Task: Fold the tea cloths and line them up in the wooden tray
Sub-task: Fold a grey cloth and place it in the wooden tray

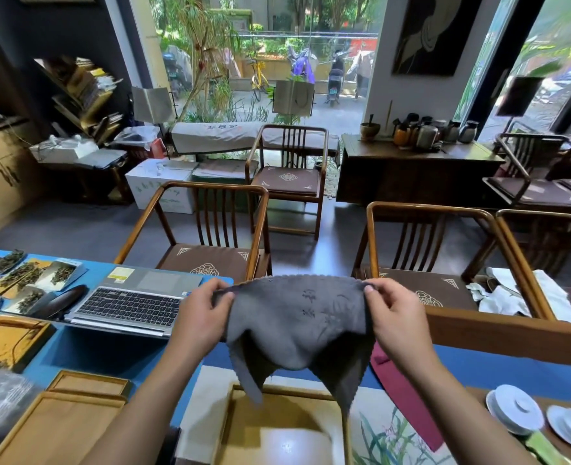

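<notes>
A grey tea cloth (294, 327) hangs spread in the air in front of me, its lower corners drooping. My left hand (203, 313) pinches its upper left corner and my right hand (394, 313) pinches its upper right corner. Below the cloth lies a wooden tray (237, 427) on a pale mat; its inside looks bare where visible. A dark red cloth (401, 394) lies on the blue table to the right, partly hidden by my right forearm.
An open laptop (133, 300) sits at left on the blue table, with tea-leaf trays (25, 276) beyond it. Other wooden trays (59, 424) lie at lower left. White lidded cups (515, 411) stand at lower right. Wooden chairs (210, 229) face the table.
</notes>
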